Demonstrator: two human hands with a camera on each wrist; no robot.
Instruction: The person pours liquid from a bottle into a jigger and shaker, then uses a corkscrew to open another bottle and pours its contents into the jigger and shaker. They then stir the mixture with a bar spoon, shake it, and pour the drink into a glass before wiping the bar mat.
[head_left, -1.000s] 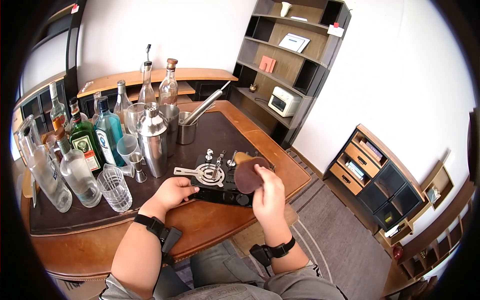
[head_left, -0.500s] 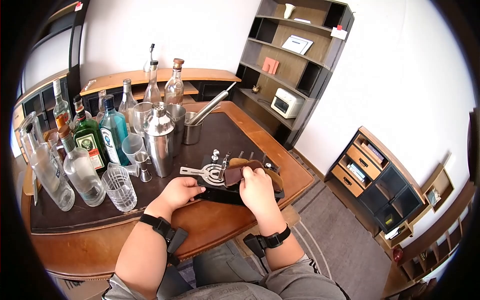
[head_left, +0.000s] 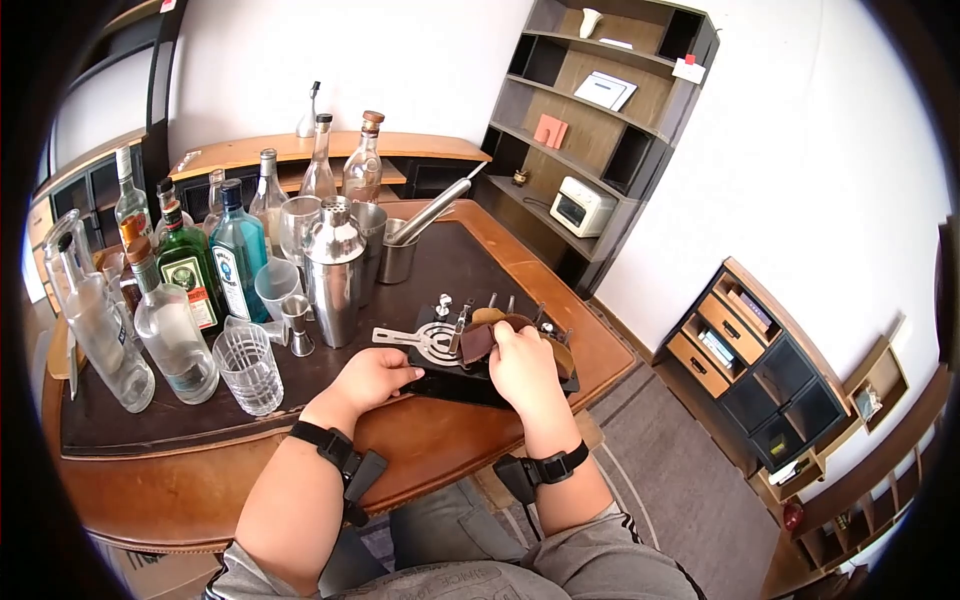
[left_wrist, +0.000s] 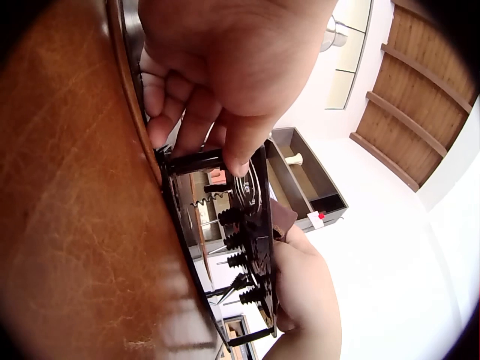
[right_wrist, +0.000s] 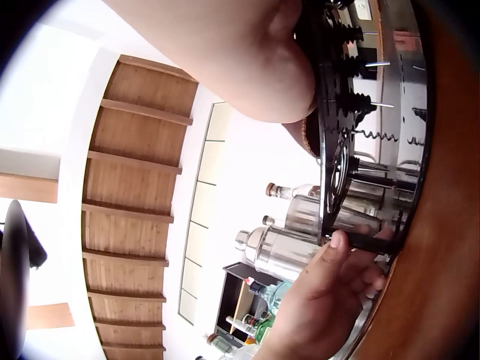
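My left hand (head_left: 375,380) grips the left end of a black rack (head_left: 455,385); in the left wrist view the thumb of this hand (left_wrist: 232,60) lies on its top edge. Between the fingertips of my right hand (head_left: 522,368) is a dark brown leather-like piece (head_left: 478,343), low over the rack top. A flat metal strainer (head_left: 437,345) lies left of that piece. Tan-brown pieces (head_left: 560,355) show behind and beside my right hand. Under the rack top, a corkscrew (right_wrist: 375,136) and black-handled tools hang in the right wrist view. The right fingertips are partly hidden.
Left of the rack stand a cut-glass tumbler (head_left: 250,372), a jigger (head_left: 298,325), a steel shaker (head_left: 334,270) and several bottles, including a green one (head_left: 190,270). A metal cup (head_left: 397,265) holding tools is behind. The table's leather edge (head_left: 400,440) runs nearest my body.
My right hand has lowered the brown piece and brought it left over the rack; its broad round face now shows less. My left hand keeps its place at the rack. The head view has shifted slightly.
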